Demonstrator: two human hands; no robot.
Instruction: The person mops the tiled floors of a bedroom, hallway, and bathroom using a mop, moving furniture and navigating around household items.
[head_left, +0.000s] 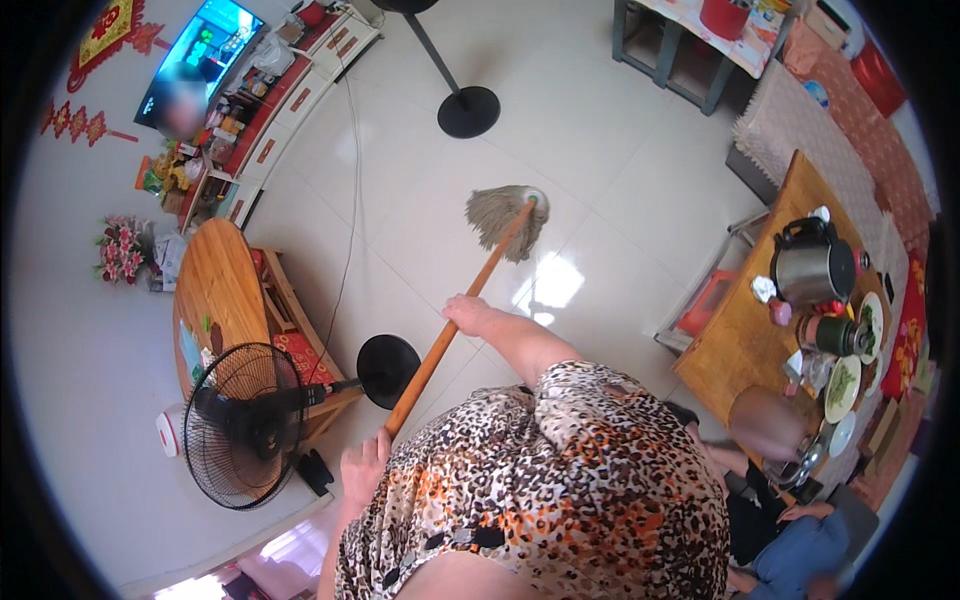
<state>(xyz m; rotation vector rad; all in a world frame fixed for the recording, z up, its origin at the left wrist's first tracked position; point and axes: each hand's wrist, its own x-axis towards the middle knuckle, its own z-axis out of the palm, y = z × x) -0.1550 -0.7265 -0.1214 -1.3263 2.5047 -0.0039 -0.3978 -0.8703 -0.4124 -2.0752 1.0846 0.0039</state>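
A string mop with a long wooden handle slants across the view before me. My right hand grips the handle around its middle. Lower left, near the handle's upper end, my left hand is closed around it beside my leopard-print top. The grey-beige mop head lies spread on the glossy white tiled floor, its strands fanned mostly to the left of the socket. The tip of the handle by my left hand is hidden.
A black pedestal fan stands left by a wooden table; a cord crosses the floor. Ahead is another round stand base. At right, a wooden table holds a kettle and dishes; a person sits nearby.
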